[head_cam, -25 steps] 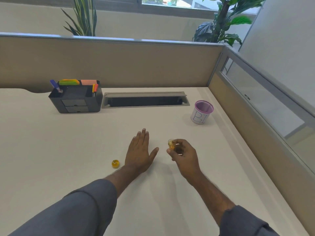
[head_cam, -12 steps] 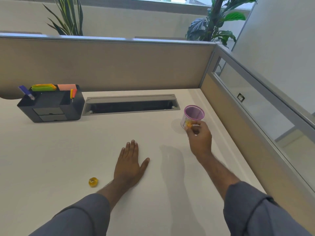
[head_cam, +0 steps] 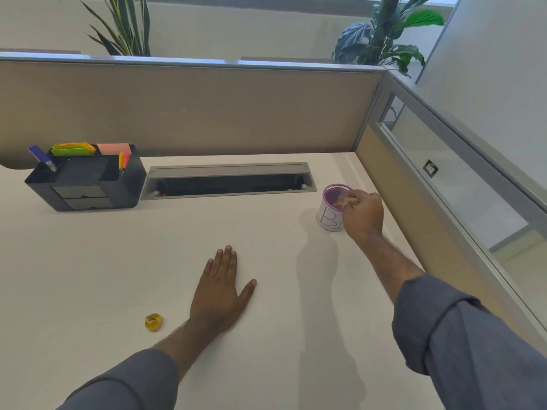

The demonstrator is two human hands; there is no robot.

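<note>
Where the pale desk (head_cam: 88,261) meets a beige partition (head_cam: 207,113) with leafy plants (head_cam: 381,45) behind it, a black organizer (head_cam: 88,184) and an open cable slot (head_cam: 228,180) lie well beyond the left fingers. The cup (head_cam: 328,217) is white with a purple rim and a letter B drawn on its side. It stands just under the right fingertips. The right hand (head_cam: 362,214) curls its fingers (head_cam: 353,199) together over the cup's mouth, pinching a small yellowish piece (head_cam: 340,202) that is too blurred to make out. The left hand (head_cam: 220,294) lies flat on the desk, fingers straight and close together, thumb spread apart. A second yellow piece (head_cam: 153,322) lies near that wrist, apart from the fingers.
</note>
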